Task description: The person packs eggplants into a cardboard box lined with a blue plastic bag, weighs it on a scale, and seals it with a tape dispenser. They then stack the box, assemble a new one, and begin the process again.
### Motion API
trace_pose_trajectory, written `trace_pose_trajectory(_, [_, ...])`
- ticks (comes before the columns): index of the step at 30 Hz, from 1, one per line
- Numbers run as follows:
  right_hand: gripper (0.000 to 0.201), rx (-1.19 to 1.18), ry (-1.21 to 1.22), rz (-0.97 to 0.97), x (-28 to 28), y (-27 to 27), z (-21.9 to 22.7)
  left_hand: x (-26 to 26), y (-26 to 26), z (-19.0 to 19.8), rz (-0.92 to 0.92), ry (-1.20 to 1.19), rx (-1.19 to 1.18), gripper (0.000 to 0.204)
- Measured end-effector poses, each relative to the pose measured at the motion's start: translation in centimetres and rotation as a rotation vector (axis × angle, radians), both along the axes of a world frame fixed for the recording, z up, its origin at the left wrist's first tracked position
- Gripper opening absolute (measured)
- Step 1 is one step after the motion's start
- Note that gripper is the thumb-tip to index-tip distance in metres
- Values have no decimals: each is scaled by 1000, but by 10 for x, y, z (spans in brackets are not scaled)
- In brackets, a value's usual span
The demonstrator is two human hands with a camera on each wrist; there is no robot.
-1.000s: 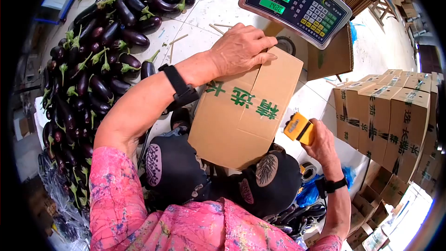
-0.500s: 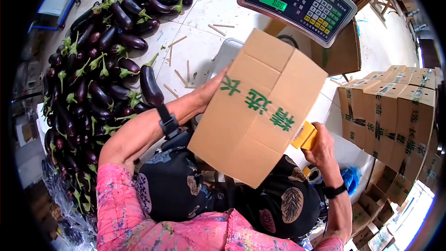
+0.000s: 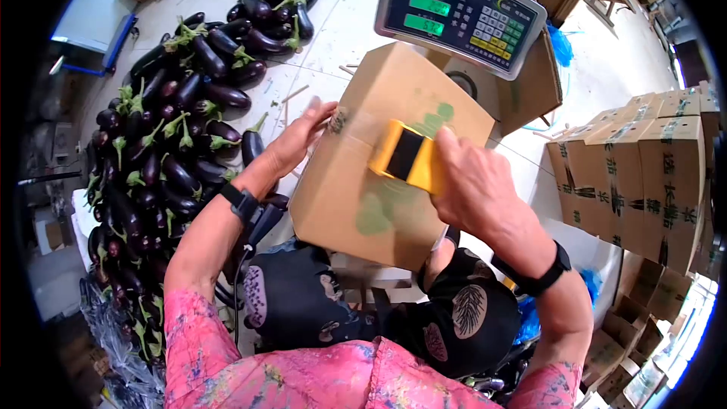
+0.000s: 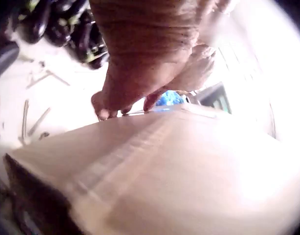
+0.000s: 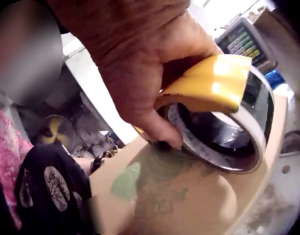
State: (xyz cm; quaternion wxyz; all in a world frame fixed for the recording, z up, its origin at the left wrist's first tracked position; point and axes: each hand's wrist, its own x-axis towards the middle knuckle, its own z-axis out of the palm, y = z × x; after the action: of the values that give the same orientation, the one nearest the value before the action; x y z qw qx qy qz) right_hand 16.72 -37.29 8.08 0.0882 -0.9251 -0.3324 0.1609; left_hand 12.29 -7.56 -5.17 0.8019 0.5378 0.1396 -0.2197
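A cardboard box (image 3: 333,204) with a faded green leaf print sits tilted in front of the person's knees. Over its upper face the right hand (image 3: 481,182) grips a yellow tape dispenser (image 3: 424,170). In the right wrist view the thumb and fingers wrap the yellow body, and a roll of tape (image 5: 255,156) shows its hollow core close over the cardboard. At the box's left side is the left hand (image 3: 297,138), fingers stretched toward the edge. The left wrist view shows its fingertips (image 4: 105,113) right at the box's far edge.
A large heap of eggplants (image 3: 182,174) covers the floor at left. A digital scale (image 3: 462,11) stands beyond the box, with an open carton (image 3: 530,91) beside it. Stacked printed boxes (image 3: 628,174) stand at right. Small sticks (image 3: 295,94) lie on the white tiles.
The box has been turned, from green characters to a leaf-printed face. The left hand moved from its far edge to its left side. The right hand brought the tape dispenser from beside the box over it.
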Motion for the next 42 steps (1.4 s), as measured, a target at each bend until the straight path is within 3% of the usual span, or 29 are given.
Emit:
trace_pose_trajectory(2, [34,60,-37,32,7,36,-7,2,-21,52,-133,-268,239,60])
trace_pose_trajectory(3, [33,73,-26,55,10,51,-8,3,-18,36,-64,-267,245,59])
trace_pose_trajectory(6, [30,102,-25,107,21,82,-12,23,10,8,-157,-199,255,54])
trace_pose_trajectory(7, [29,119,-38,115,22,88,-15,32,19,-16,-112,-135,421,66])
trace_pose_trajectory(10, [34,151,-50,149,21,94,-17,34,36,-23,-227,-186,600,65])
trace_pose_trajectory(11, [36,159,-50,143,21,91,-16,31,35,-23,-180,-315,699,64])
trace_pose_trajectory(14, [43,96,-73,139,10,79,-10,30,29,-14,-151,-282,732,62])
trace_pose_trajectory(15, [44,75,-70,137,7,73,-9,30,35,-30,-125,-309,712,64])
trace_pose_trajectory(18, [48,55,-75,130,0,57,-8,34,30,-32,-119,-412,818,67])
trace_pose_trajectory(25, [49,-37,-61,124,-5,37,13,31,23,-6,-167,-324,847,67])
trace_pose_trajectory(29, [48,-107,-13,60,-7,-12,14,33,27,-33,-93,-300,891,67])
trace_pose_trajectory(32, [47,-97,31,-10,-23,-52,3,33,28,-38,-127,-311,857,67])
trace_pose_trajectory(35, [45,-14,35,-58,-38,-85,-22,31,21,-2,-159,-247,816,68])
trace_pose_trajectory(42, [49,88,40,-101,-43,-126,-77,33,33,-36,-151,-290,868,71])
